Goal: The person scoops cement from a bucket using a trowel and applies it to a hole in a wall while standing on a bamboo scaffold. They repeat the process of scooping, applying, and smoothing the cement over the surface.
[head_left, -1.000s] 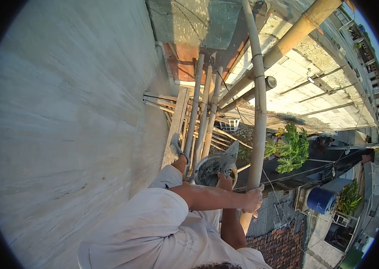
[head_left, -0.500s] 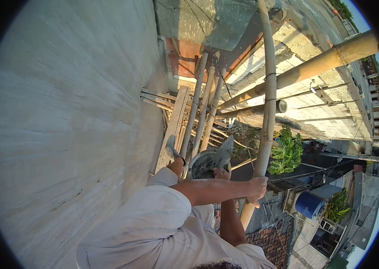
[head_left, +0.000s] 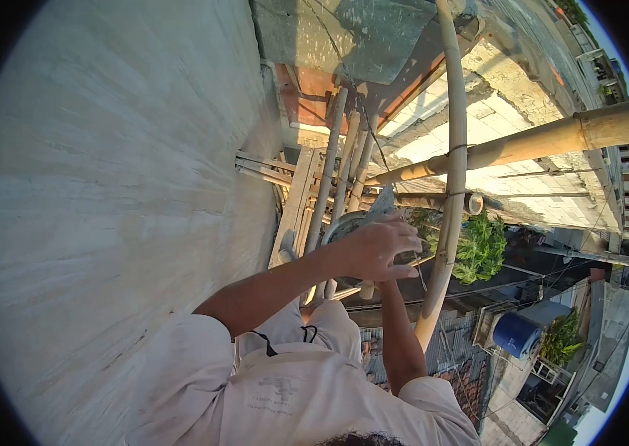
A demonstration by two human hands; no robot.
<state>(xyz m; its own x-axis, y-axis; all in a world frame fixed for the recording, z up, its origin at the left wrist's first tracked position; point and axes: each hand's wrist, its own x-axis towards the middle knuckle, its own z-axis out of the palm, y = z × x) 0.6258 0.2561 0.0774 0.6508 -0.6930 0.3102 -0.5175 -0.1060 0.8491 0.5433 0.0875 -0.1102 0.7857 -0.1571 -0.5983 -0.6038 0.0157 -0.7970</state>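
My left hand (head_left: 381, 245) reaches across my body over a bucket (head_left: 335, 227), fingers curved and apart, off the bamboo pole. Beneath it my right forearm (head_left: 398, 327) comes up, its hand mostly covered by the left. Beyond the hands a grey pointed trowel blade (head_left: 384, 199), smeared with mortar, sticks out in line with my right hand. A thin, light strip (head_left: 421, 273) shows just below my left thumb. The bucket's contents are largely covered by my hands.
An upright-looking bamboo pole (head_left: 457, 149) passes to the right, lashed to a thicker crossing pole (head_left: 552, 141). A plastered wall (head_left: 121, 186) fills the left. Planks (head_left: 296, 197) and several poles lie ahead. Far below are roofs, a tree (head_left: 478, 253) and a blue tank (head_left: 515, 334).
My left hand has let go of the bamboo pole and moved left and forward over the bucket. The trowel blade has shifted forward, and the view has tilted slightly.
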